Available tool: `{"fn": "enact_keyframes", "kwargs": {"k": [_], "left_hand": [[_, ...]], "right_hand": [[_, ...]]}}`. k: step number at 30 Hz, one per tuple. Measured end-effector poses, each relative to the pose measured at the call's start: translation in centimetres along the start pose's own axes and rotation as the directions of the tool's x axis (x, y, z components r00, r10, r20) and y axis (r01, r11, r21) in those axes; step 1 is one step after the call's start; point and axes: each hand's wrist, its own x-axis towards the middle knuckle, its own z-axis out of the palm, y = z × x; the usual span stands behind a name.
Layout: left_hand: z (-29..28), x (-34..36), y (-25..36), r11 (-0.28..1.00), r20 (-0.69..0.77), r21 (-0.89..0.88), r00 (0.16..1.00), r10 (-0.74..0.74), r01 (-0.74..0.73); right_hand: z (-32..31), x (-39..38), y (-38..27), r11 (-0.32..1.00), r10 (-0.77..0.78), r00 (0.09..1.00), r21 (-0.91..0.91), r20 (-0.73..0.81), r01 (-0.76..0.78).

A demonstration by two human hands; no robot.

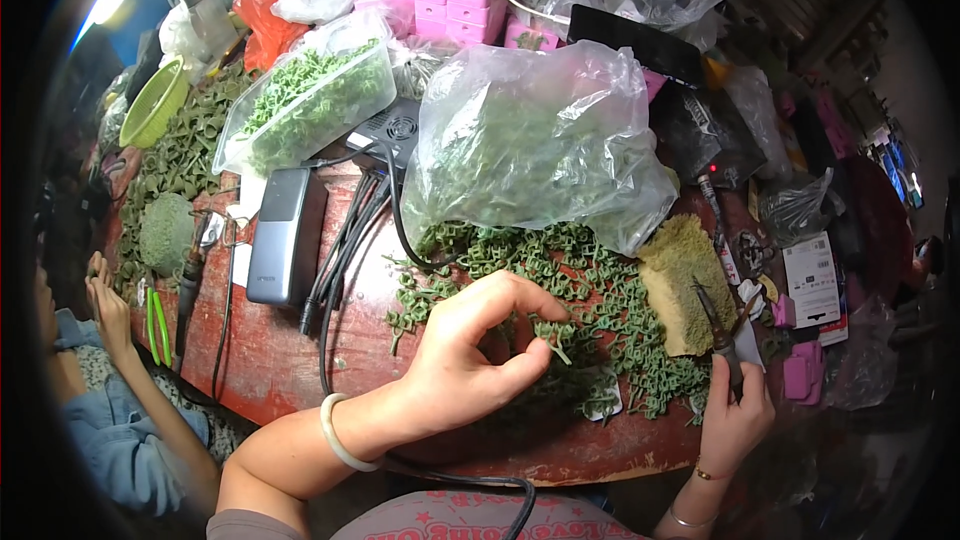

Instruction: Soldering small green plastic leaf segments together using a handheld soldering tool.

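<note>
My left hand pinches a small green plastic piece between thumb and forefinger, above a loose heap of similar green pieces. At the right, my right hand grips the dark handle of a pen-like tool, which looks like a soldering iron. Its thin tip points up and away, over a worn yellow sponge-like block covered in greenish bits. Whether the tip touches the block I cannot tell. Behind the heap lies a big clear plastic bag with more green pieces inside.
A power bank and black cables lie left of my left arm. Beyond are a clear tub of green pieces, a green basket and pink boxes. Another person's hand is at the far left.
</note>
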Motion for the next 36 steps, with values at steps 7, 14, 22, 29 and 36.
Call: {"fn": "enact_keyframes", "kwargs": {"k": [7,14,22,29,36], "left_hand": [[-0.1,0.0,-0.1,0.995,0.046,0.093,0.998,0.040,-0.044],[0.2,-0.1,-0.2,0.964,0.119,0.173,0.976,0.184,-0.203],[0.2,0.0,-0.6,0.996,0.156,-0.045,0.985,0.078,-0.072],[0.1,0.2,0.0,0.978,0.113,-0.185,0.991,-0.074,0.094],[0.0,0.1,-0.3,0.950,0.123,-0.277,0.986,-0.115,0.146]], "right_hand": [[0.7,-1.4,-6.9,0.758,0.128,0.965,0.605,0.231,-0.245],[0.8,-0.5,-10.7,0.706,-0.198,0.947,0.707,0.253,-0.041],[0.6,-0.7,-10.9,0.612,-0.039,0.957,0.764,0.289,-0.206],[0.9,-0.9,-6.9,0.754,-0.101,0.988,0.657,0.113,0.002],[1.1,-1.9,-4.8,0.880,-0.219,0.972,0.447,0.081,0.161]]}}
